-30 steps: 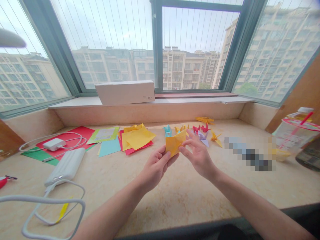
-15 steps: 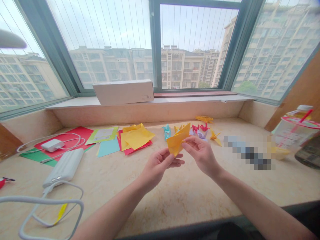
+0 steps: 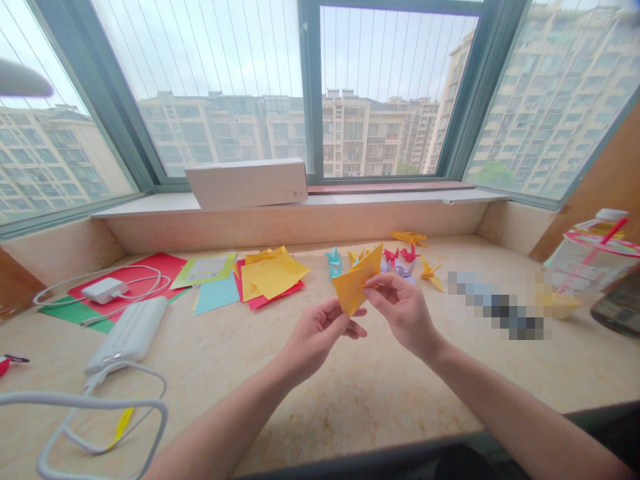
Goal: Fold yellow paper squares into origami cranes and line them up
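Observation:
Both my hands hold a folded yellow paper in the air above the stone table. My left hand pinches its lower corner between thumb and fingers. My right hand grips its right edge, fingers curled. Just behind the paper, several small folded paper cranes in red, blue, purple and yellow lie on the table.
A stack of coloured paper sheets lies at the left of centre. A white power bank with cables and a charger sit at the left. A white box rests on the window sill. A plastic cup stands at the right.
My right hand closed from spread fingers onto the paper's right edge. The yellow paper turned and rose slightly, its upper corner now pointing up to the right.

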Demonstrator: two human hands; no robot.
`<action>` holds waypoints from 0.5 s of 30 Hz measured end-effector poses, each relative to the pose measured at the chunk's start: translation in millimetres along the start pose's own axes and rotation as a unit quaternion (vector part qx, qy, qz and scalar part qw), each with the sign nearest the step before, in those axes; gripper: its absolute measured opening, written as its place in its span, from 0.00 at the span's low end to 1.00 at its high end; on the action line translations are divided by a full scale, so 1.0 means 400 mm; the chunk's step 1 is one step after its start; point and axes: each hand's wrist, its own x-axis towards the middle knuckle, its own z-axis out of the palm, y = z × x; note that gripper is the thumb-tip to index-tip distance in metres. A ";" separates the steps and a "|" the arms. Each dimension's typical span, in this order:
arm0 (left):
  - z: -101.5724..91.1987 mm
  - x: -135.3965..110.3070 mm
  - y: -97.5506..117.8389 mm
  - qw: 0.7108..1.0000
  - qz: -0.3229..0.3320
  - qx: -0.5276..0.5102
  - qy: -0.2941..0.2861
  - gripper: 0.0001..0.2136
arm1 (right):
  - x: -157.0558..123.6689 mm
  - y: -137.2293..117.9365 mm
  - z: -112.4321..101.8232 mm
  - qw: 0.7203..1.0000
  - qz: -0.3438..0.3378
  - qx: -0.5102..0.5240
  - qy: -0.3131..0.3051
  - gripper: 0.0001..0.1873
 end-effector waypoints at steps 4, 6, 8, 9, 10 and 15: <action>0.000 -0.001 0.007 0.999 -0.007 0.030 0.006 0.17 | -0.004 -0.001 0.004 1.000 0.001 0.024 -0.004 0.08; 0.000 0.002 0.004 0.998 -0.016 0.047 0.025 0.16 | -0.005 -0.001 0.006 0.999 0.003 0.031 -0.007 0.07; 0.000 0.005 -0.003 0.997 -0.021 0.064 0.045 0.15 | -0.007 -0.001 0.007 0.999 0.007 0.031 -0.007 0.07; -0.001 0.006 -0.006 0.996 -0.019 0.068 0.052 0.15 | -0.008 -0.002 0.007 0.999 0.009 0.030 -0.007 0.07; -0.001 0.007 -0.009 0.996 -0.015 0.069 0.056 0.15 | -0.009 -0.002 0.007 0.999 0.012 0.029 -0.007 0.07; 0.000 0.007 -0.015 0.996 0.007 0.066 0.054 0.14 | -0.012 -0.002 0.007 0.999 0.014 0.030 -0.010 0.06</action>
